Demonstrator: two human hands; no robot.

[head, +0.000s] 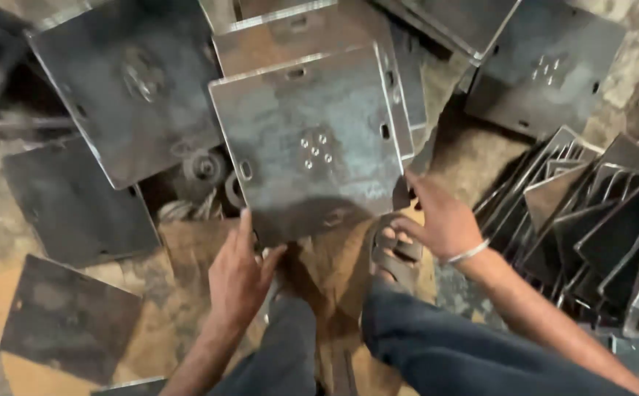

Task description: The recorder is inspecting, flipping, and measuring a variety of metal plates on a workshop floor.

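Where the square steel plate (pixel 308 147) fills the centre of the frame, both hands meet its near edge. Left hand (pixel 239 275), lower centre: fingers loosely spread, forefinger and thumb touching the plate's bottom-left corner; whether they pinch it I cannot tell. Right hand (pixel 440 220), centre right, metal bangle (pixel 468 252) at the wrist: fingers partly curled, forefinger stretched to the plate's bottom-right corner. Plate lies flat atop a stack of like plates (pixel 400 95), small holes clustered mid-face. Sandalled foot (pixel 395 257) just beneath. Leaning plates (pixel 598 220) stand on edge at right.
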